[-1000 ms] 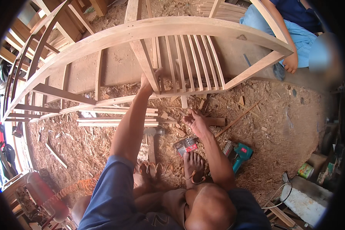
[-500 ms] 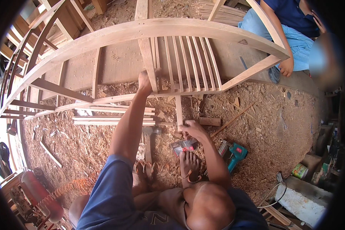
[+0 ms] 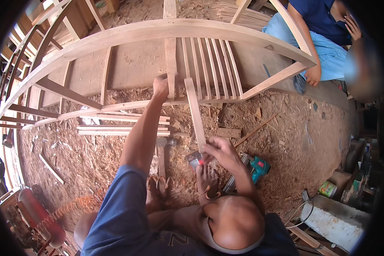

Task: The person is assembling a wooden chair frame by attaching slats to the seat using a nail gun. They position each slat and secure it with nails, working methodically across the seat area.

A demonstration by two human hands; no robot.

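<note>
A curved wooden frame [image 3: 128,34] stretches across the far side, with several thin slats [image 3: 215,68] fitted upright between its rails. My left hand [image 3: 160,88] is closed at the lower end of a wider upright wooden strip [image 3: 170,59], just above the frame's lower rail. My right hand [image 3: 221,150] grips the near end of a flat wooden stick [image 3: 194,113]. That stick's far end lies over the lower rail, to the right of my left hand. Below my right hand, by my foot, is a small packet [image 3: 193,159], partly hidden.
A teal nail gun [image 3: 259,167] lies right of my right forearm. A hammer [image 3: 161,149] and loose strips [image 3: 123,129] rest on the shavings-covered floor. An orange coiled hose [image 3: 79,208] runs to a red tank [image 3: 40,217]. Another person [image 3: 320,47] sits far right.
The wider strip has swung from a slant to nearly upright, with my left hand on it. My right hand has raised its stick, whose far end now overlaps the lower rail.
</note>
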